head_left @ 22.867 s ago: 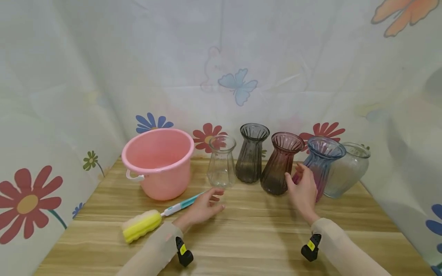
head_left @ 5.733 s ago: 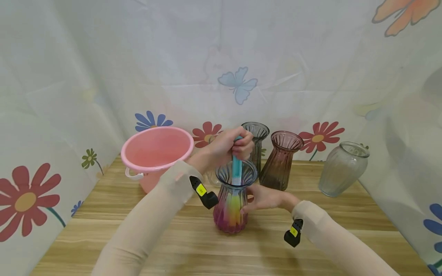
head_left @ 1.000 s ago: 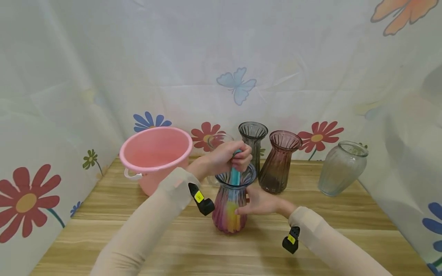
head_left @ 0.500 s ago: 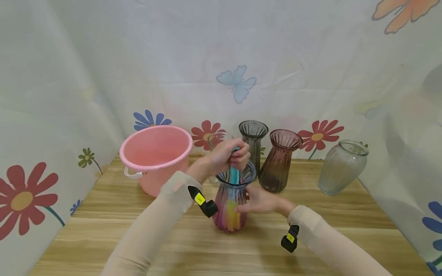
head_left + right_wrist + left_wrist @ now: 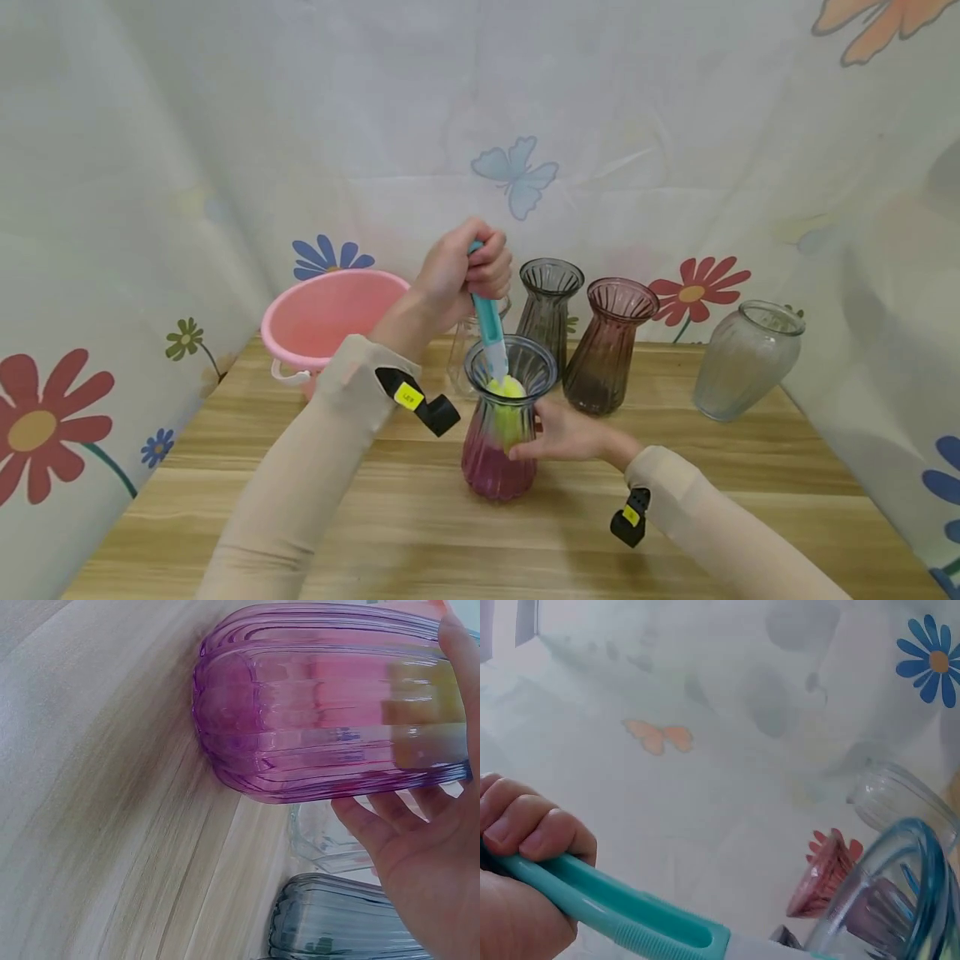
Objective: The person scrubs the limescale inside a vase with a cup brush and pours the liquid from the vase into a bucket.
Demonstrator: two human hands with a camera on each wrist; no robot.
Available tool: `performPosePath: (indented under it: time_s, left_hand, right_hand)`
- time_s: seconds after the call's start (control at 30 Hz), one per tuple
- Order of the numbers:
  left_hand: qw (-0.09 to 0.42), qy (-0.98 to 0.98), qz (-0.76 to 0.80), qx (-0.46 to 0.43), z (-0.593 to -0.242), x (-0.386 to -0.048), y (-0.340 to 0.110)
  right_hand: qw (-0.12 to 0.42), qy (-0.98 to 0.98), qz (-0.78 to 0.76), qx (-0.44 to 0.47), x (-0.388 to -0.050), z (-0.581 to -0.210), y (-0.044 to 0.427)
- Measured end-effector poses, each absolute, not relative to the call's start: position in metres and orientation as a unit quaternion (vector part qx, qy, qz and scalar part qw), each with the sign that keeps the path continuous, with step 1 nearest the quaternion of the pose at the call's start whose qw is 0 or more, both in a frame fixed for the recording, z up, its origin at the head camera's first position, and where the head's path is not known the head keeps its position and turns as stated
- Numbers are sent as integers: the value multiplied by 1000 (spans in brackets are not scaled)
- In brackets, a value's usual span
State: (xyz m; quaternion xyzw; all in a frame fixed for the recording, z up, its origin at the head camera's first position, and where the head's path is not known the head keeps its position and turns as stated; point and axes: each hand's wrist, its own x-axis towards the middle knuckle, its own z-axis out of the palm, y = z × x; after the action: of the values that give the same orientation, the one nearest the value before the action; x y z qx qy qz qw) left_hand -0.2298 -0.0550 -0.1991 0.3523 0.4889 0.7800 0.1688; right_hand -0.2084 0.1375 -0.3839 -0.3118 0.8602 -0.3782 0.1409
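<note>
My left hand [image 5: 467, 271] grips the turquoise handle of a bottle brush [image 5: 491, 333], which leans a little inside a ribbed glass vase [image 5: 498, 467]. The vase is blue at its flared rim and purple-pink at its base. Through the glass, the brush's yellow sponge head shows in the neck and upper body, above the bottom. With the thumb in front and fingers behind, my right hand [image 5: 570, 433] holds the vase upright on the table. In the left wrist view the fingers [image 5: 536, 825] wrap round the handle. The right wrist view shows the vase's purple base [image 5: 232, 712] close up.
Behind stand a grey vase [image 5: 551, 304], a reddish-brown vase [image 5: 611, 350] and, farther right, a clear vase [image 5: 746, 362]. Another clear vase [image 5: 463, 358] is partly hidden behind my left hand. A pink bucket [image 5: 300, 325] stands at the left on the wooden table [image 5: 420, 542].
Since half a second ago my left hand has risen and moved left, drawing the sponge head up from the vase's bottom. Earliest, the brush lay on the table and the vase stood at the right.
</note>
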Motion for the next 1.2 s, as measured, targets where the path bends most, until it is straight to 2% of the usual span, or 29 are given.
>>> performPosePath:
  time_s: [0.4, 0.8, 1.07, 1.2]
  left_hand:
    - [94, 462, 811, 345, -178, -215, -72]
    - [59, 408, 839, 354, -160, -210, -94]
    - [35, 398, 849, 346, -159, -210, -102]
    - [23, 376, 859, 348, -148, -205, -111]
  right_hand:
    - [106, 870, -357, -322, -208, -388, 136]
    - [122, 867, -369, -311, -206, -387, 137]
    - [116, 869, -368, -309, -206, -388, 137]
    - [114, 869, -369, -309, -206, -389, 138]
